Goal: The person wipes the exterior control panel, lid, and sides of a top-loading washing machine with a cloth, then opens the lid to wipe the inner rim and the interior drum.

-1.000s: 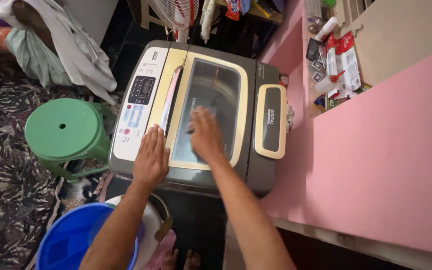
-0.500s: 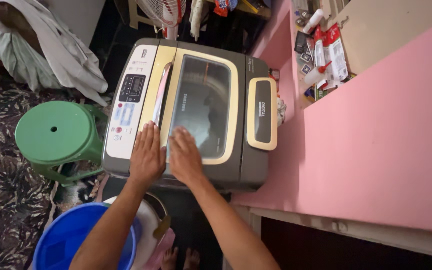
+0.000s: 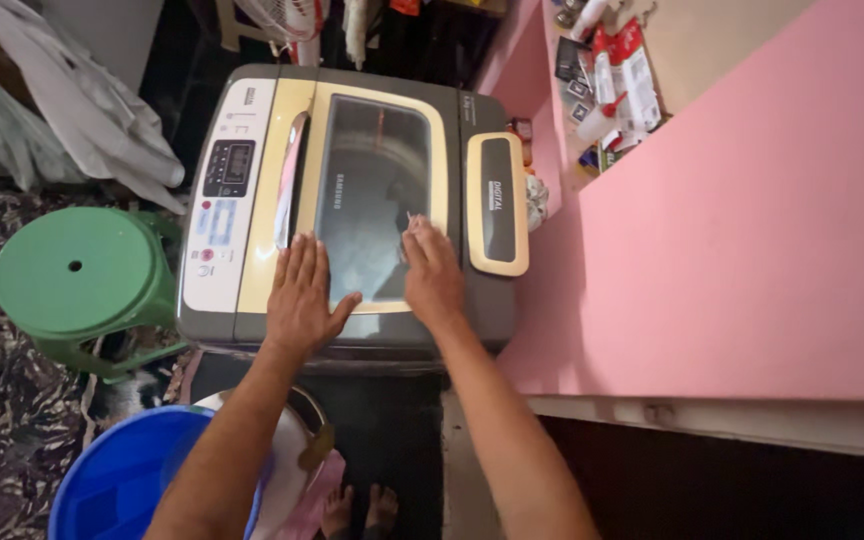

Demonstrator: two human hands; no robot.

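Against a pink wall (image 3: pixel 752 240), a top-loading washing machine (image 3: pixel 352 200) stands with its lid shut, grey-bodied with a cream frame around a dark glass window (image 3: pixel 372 190). The left hand (image 3: pixel 302 300) lies flat on the near edge of the lid, fingers (image 3: pixel 297 260) together and straight, thumb out to the side. The right hand (image 3: pixel 432 275) rests palm down on the window's near right corner, fingers loosely extended, gripping nothing. A control panel (image 3: pixel 222 200) runs along the machine's left side. A green plastic stool (image 3: pixel 72 270) stands just left of it on a patterned floor covering (image 3: pixel 2 420); a blue bucket (image 3: pixel 122 480) sits below the left forearm. Pale cloth (image 3: pixel 72 100) is heaped at upper left. The shelf items (image 3: pixel 612 80) at top right are too small to identify, the fan (image 3: pixel 282 20) is cut off by the top edge, and the drum's contents are lost in reflections.
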